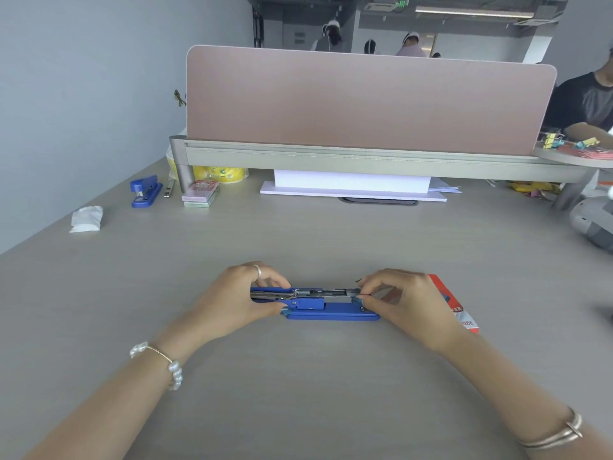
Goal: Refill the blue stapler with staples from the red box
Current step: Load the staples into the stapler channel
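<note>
A blue stapler [326,310] lies flat on the grey desk, folded wide open so its metal staple channel faces up. My left hand [237,298] grips the opened top arm at the stapler's left end. My right hand [406,302] pinches the right end of the metal channel with thumb and fingertips; whether a staple strip is between them I cannot tell. The red box [456,305] lies on the desk just behind and under my right hand, mostly hidden by it.
A second blue stapler [145,191], a stack of small boxes [200,193] and a crumpled tissue [86,219] lie at the far left. A pink divider [365,101] and white paper stack [351,185] stand behind. Another person sits at the far right.
</note>
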{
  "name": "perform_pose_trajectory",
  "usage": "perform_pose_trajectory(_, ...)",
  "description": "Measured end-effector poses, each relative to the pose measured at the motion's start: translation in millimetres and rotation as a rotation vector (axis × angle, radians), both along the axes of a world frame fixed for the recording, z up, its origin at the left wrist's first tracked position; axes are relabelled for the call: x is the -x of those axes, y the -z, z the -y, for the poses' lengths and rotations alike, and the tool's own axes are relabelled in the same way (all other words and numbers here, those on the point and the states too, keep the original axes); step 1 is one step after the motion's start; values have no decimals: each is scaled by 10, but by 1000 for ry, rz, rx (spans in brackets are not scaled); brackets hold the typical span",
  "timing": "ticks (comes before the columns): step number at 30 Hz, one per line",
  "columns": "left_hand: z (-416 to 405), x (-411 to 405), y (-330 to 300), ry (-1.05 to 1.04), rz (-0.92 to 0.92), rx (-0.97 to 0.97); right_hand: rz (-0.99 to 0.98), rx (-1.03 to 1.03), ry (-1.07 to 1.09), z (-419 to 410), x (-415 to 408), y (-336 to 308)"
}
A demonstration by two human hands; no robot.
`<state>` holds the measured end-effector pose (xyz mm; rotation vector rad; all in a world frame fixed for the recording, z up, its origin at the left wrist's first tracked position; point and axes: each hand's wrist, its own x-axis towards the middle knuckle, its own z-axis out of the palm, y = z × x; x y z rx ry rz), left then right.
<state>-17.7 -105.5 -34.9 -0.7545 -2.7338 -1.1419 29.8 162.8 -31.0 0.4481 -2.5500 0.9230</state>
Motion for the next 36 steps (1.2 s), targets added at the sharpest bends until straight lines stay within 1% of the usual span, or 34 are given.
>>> perform_pose_trajectory(5,57,22,-31,11,48,50,113,44,43,10,-82,-95)
perform_pose_trajectory(8,176,64,-77,24,117,70,137,-20,46,3,-125,-160)
perform_pose_trajectory(11,283,109,-106,37,197,16,150,-76,32,-6,-133,-176)
perform_pose_trajectory(16,448,177,-102,99,349,-89,197,-1,-3,-83,-128,-175)
perform_pose_trajectory(18,507,202,-79,100,381,-126,238,-46,-23,-118,-113,-178)
perform_pose_trajectory(21,535,220,-41,67,379,-175,292,-159,-28,-153,-94,-174)
perform_pose_trajectory(23,532,211,-52,34,365,-281,275,-200,-7,-159,-91,-164)
perform_pose_trajectory(25,505,199,-87,16,308,-438,252,-186,-10,-150,-81,-148)
perform_pose_trajectory(28,391,154,-168,19,220,-660,285,-125,-51,-125,-67,-108)
perform_pose_trajectory(32,203,65,-262,65,206,-851,307,-98,-70,-116,-51,-70)
perform_pose_trajectory(34,86,9,-292,85,188,-888,307,-92,-70,-110,-50,-73)
perform_pose_trajectory(36,-74,-39,-315,87,120,-837,309,-82,-68,-99,-56,-81)
